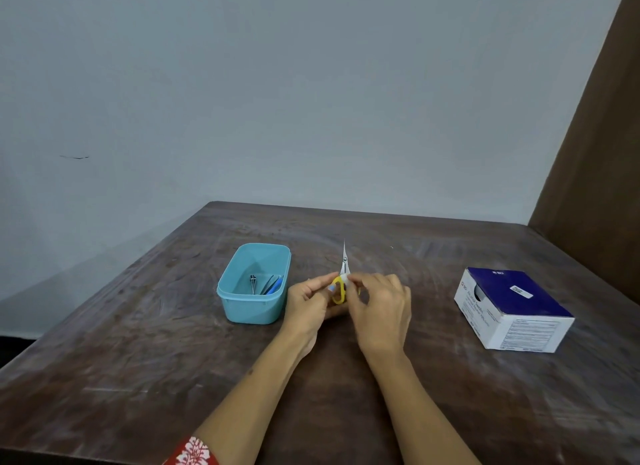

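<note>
Fingers (320,285) of the left hand (306,308) grip the scissors (344,265) by the yellow handle, just above the worktop (346,395) beside the tub (252,305). The right hand (381,312) pinches a white wipe (345,279) on them. Tip points up: a hard rub could slip and prick skin.

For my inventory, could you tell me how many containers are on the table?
2: a teal tub beside the left hand, and a blue-and-white box farther off, past the right hand. None looks hidden.

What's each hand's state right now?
Left hand: grips the yellow-handled scissors by the handle.
Right hand: pinches a small white pad against the scissors near the pivot.
</note>
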Demonstrator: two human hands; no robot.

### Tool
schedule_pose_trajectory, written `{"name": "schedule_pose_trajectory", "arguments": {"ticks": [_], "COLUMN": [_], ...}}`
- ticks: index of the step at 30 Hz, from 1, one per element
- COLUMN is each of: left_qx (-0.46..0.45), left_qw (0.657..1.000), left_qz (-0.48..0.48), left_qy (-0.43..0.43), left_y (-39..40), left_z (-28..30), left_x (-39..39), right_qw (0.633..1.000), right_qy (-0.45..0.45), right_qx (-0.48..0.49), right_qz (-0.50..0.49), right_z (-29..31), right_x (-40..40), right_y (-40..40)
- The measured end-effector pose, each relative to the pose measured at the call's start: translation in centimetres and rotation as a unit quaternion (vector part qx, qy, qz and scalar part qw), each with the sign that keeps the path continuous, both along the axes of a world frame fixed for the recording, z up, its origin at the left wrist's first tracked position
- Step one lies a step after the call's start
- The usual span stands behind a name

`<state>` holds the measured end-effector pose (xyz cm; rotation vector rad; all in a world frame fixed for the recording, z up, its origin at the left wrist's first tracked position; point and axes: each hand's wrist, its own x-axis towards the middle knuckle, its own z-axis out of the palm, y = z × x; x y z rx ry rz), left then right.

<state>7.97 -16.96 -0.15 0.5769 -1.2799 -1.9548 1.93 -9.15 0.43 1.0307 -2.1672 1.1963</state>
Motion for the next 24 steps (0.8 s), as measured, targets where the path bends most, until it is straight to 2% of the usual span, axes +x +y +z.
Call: {"name": "schedule_pose_trajectory", "arguments": {"ticks": [6,12,18,24], "left_qx": [-0.012,-0.013,-0.023,-0.025], "left_qw": [1.000,1.000,0.999,1.000], "left_qz": [0.015,0.001,0.028,0.010], "left_qy": [-0.006,-0.005,-0.022,-0.007], "left_y": [-0.08,-0.07,-0.16,0.05], "left_z": [-0.12,0.12,-0.23,-0.20], "left_x": [0.02,-0.08,-0.16,-0.01], "right_qw": [0.998,1.000,0.998,1.000], "right_qy": [-0.029,0.012,-0.031,-0.011], "right_qx": [0.062,0.023,0.055,0.025], "right_qz": [0.009,-0.001,0.013,0.011], "right_z": [-0.51,-0.14,-0.45,-0.36], "right_x": [-0.17,-0.31,-0.18,-0.26], "right_y": [-0.12,-0.11,-0.12,-0.13]}}
